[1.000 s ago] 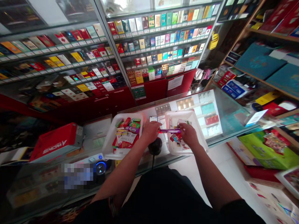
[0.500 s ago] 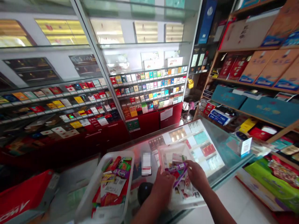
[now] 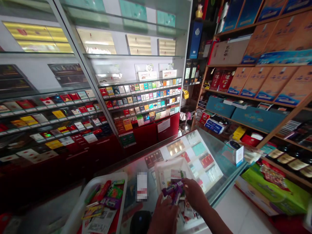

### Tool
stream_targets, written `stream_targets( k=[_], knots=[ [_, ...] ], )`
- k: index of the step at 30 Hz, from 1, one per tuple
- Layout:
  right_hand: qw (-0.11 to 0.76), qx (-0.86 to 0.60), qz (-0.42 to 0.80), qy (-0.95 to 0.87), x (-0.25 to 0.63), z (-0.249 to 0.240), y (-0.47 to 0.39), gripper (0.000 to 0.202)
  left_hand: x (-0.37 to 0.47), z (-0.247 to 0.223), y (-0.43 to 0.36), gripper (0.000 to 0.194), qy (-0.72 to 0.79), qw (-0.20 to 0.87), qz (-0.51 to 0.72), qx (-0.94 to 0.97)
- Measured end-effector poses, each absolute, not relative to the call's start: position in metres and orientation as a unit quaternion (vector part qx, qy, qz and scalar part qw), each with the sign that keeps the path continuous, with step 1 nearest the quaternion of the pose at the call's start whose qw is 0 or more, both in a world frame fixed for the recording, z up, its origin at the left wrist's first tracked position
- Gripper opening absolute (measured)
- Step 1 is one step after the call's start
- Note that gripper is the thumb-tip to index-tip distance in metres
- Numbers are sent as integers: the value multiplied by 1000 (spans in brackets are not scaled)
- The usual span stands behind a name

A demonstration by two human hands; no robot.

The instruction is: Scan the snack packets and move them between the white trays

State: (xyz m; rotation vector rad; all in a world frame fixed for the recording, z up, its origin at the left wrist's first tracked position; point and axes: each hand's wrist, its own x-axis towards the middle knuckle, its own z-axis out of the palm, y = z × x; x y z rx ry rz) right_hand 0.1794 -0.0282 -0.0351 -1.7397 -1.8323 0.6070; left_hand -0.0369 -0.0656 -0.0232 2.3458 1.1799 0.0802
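My left hand [image 3: 163,213] is closed on a purple candy packet [image 3: 170,189] above a white plastic tray [image 3: 159,167]. At the tray's right side, the fingers of my right hand [image 3: 195,196] pinch a second slim purple packet [image 3: 178,194], which crosses the first. Under my hands, several small printed packets lie in the tray, partly covered by my fingers and wrists. A longer white bin [image 3: 124,183] stands to the left, filled with colourful snack packets [image 3: 104,208].
Both containers stand on a glass counter [image 3: 207,143] with boxes displayed beneath. A blurred-out white rectangular item [image 3: 141,187] and a dark rounded object [image 3: 140,222] lie between them. Glass shelves of small packs rise behind; boxed goods [image 3: 253,115] fill shelving at right.
The camera view has shifted, so the counter and tray appear lower and further left. Both hands stay over the tray with the purple packets, whose angle has changed slightly.
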Motion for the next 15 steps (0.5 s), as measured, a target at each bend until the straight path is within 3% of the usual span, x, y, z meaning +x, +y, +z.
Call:
stream_targets(
  k=[4, 8, 15],
  knots=[
    [286, -599, 248, -706, 161, -25, -25, 38, -58, -14, -75, 41, 459, 238, 80, 852],
    [249, -601, 215, -728, 141, -15, -19, 30, -88, 12, -95, 45, 478, 228, 148, 835],
    [220, -579, 172, -766, 94, 3, -17, 30, -151, 38, -125, 26, 529, 213, 173, 803]
  ],
)
